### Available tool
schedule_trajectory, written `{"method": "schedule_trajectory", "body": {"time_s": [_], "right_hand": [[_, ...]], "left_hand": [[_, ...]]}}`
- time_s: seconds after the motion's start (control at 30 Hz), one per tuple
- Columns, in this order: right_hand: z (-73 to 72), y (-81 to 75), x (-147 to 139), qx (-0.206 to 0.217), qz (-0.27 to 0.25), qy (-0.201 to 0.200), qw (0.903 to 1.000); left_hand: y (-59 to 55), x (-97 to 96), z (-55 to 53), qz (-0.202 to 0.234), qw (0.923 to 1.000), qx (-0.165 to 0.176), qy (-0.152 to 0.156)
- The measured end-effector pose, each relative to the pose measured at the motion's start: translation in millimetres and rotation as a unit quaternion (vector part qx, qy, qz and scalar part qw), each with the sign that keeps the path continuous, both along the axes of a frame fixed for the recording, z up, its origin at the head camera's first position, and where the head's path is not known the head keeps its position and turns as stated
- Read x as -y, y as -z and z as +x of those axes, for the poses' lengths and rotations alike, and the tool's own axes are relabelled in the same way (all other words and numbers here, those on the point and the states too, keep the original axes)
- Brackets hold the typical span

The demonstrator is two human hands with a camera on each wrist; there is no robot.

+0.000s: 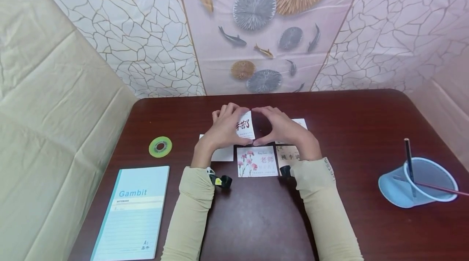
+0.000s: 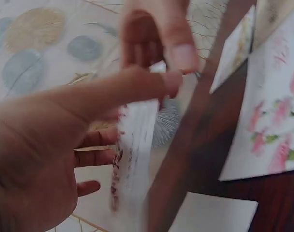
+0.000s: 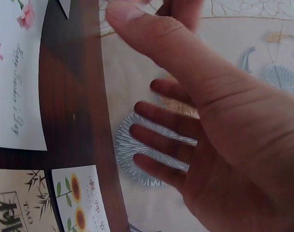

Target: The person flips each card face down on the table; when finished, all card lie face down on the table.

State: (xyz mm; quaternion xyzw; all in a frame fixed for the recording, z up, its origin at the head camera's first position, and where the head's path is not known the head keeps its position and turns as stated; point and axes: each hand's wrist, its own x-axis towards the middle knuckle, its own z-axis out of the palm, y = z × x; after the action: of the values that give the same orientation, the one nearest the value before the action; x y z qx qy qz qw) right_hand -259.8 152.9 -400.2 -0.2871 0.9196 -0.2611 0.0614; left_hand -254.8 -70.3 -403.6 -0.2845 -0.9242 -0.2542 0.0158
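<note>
My left hand (image 1: 223, 126) holds a small white card with dark brush lettering (image 1: 244, 125), thumb at its near edge and fingers at its far edge. In the left wrist view, that card (image 2: 137, 145) is tilted up and blurred behind the thumb. My right hand (image 1: 286, 127) arches at the card's right side, its thumb and index fingertip right by the left hand's tips. Its other fingers extend loosely in the right wrist view. Just below the hands lies a carnation card (image 1: 257, 162). A plain white card (image 1: 223, 154) is partly covered by the left hand.
By the right wrist lie a beige bamboo card (image 1: 287, 155) and a sunflower card (image 3: 79, 203). A notebook (image 1: 133, 212) and a green tape roll (image 1: 160, 147) are on the left. On the right, a blue mesh pen cup (image 1: 395, 189) lies tipped, with a black pencil (image 1: 408, 157) in it.
</note>
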Motion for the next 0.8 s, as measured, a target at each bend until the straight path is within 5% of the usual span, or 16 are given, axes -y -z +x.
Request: {"method": "schedule_trajectory", "body": {"time_s": [0.13,0.3,0.4,0.47,0.63,0.8], "right_hand": [[0.6,1.2,-0.5,0.011,0.011,0.007,0.9999],[-0.1,3.7,-2.7,0.018,0.012,0.009,0.9997],[-0.7,4.9,-5.8,0.014,-0.003,0.016,0.9998],[-1.5,5.6,-8.0,0.015,-0.021,0.021,0.9994],[-4.3,9.0,-16.8,0.024,-0.044,0.027,0.9984],[-6.1,13.4,-29.5,0.027,0.009,0.060,0.9978]], "left_hand": [[-5.1,9.1,-0.5,0.116,0.9927,0.010,0.031],[-14.4,24.9,3.6,0.274,0.9563,0.079,0.067],[-19.7,29.9,6.8,0.320,0.9372,0.109,0.085],[-19.5,31.2,6.7,0.329,0.9327,0.114,0.093],[-5.6,31.7,-2.6,0.313,0.9378,0.117,0.094],[11.6,31.5,-9.1,0.170,0.9783,0.117,0.020]]}}
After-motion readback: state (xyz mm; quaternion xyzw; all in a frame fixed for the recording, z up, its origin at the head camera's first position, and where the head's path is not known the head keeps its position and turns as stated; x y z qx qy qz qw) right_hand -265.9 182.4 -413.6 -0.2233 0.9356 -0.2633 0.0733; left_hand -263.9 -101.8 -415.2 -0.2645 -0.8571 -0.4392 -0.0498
